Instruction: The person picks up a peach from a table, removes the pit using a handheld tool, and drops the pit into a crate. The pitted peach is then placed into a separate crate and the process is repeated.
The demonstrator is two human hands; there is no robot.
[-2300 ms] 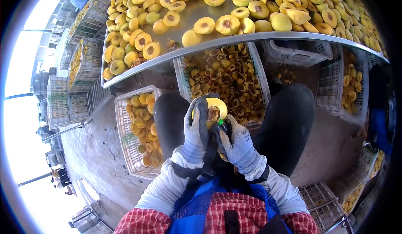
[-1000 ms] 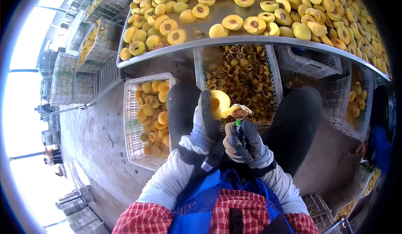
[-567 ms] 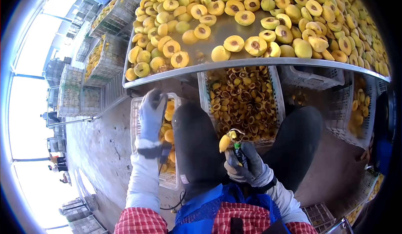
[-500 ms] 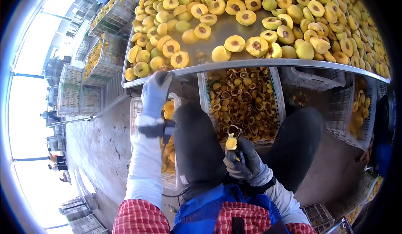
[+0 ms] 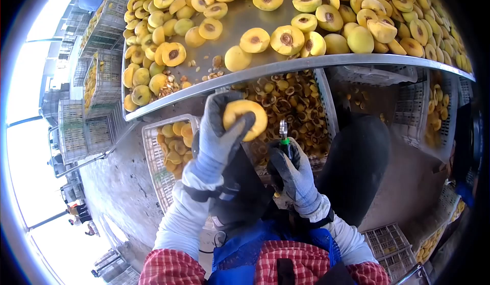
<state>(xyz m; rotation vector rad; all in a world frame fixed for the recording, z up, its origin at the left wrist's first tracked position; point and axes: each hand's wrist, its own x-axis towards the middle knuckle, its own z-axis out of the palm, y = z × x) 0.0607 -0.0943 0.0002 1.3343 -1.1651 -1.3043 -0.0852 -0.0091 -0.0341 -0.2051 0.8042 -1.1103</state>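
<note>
My gloved left hand (image 5: 214, 137) is closed around a yellow peach half (image 5: 259, 114), thumb across its front, just below the metal table's edge. To the right of it, my gloved right hand (image 5: 296, 175) grips a pitting tool (image 5: 284, 142) with a dark handle, a green band and a short metal tip pointing up. Tip and peach are a small distance apart. Below and behind both hands stands a crate (image 5: 326, 98) of dark-centred peach scraps. Many peach halves (image 5: 287, 40), some with brown pits or hollows, lie cut side up on the table (image 5: 224, 83).
Left of my knees, a white crate (image 5: 162, 185) holds yellow peach pieces. More crates (image 5: 439, 127) stand under the table at right. Stacked crates (image 5: 74, 127) line the left side, and a person in blue (image 5: 91, 0) is at the far upper left. Loose kernels (image 5: 213, 73) lie near the table edge.
My left hand has come from the table edge toward the right and now holds a peach half. The yellow piece at the tool in my right hand is gone, baring its tip. The view has shifted.
</note>
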